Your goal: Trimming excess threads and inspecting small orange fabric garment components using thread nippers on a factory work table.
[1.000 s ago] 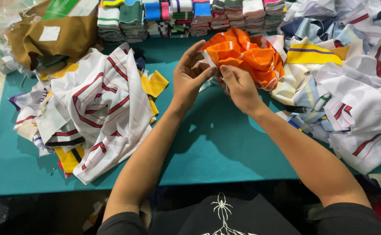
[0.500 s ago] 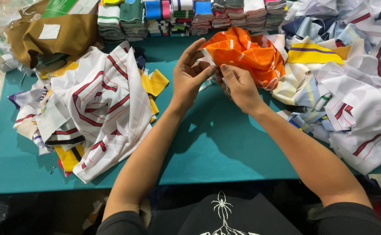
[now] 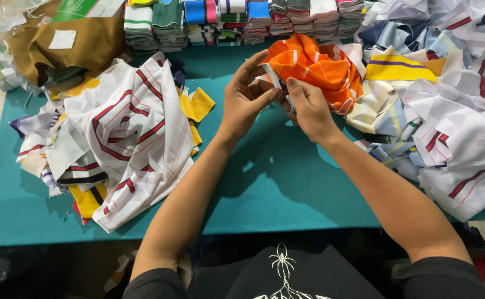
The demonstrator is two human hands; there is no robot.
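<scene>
An orange cloth piece with thin white stripes (image 3: 320,69) is bunched above the teal table (image 3: 275,188), near the back middle. My left hand (image 3: 245,99) pinches the cloth's white edge between thumb and fingers. My right hand (image 3: 309,108) grips the same edge from the right, its fingertips touching those of the left. The small part held between the fingertips is mostly hidden.
A heap of white cloth with red stripes (image 3: 126,133) lies at the left, over yellow pieces (image 3: 198,105). A bigger heap of white, yellow and blue cloth (image 3: 447,111) fills the right. Folded stacks (image 3: 226,19) line the back edge. A brown bag (image 3: 60,44) sits back left.
Both hands have shifted slightly left and down with the orange cloth, and the fingertips have closed tighter on its white edge.
</scene>
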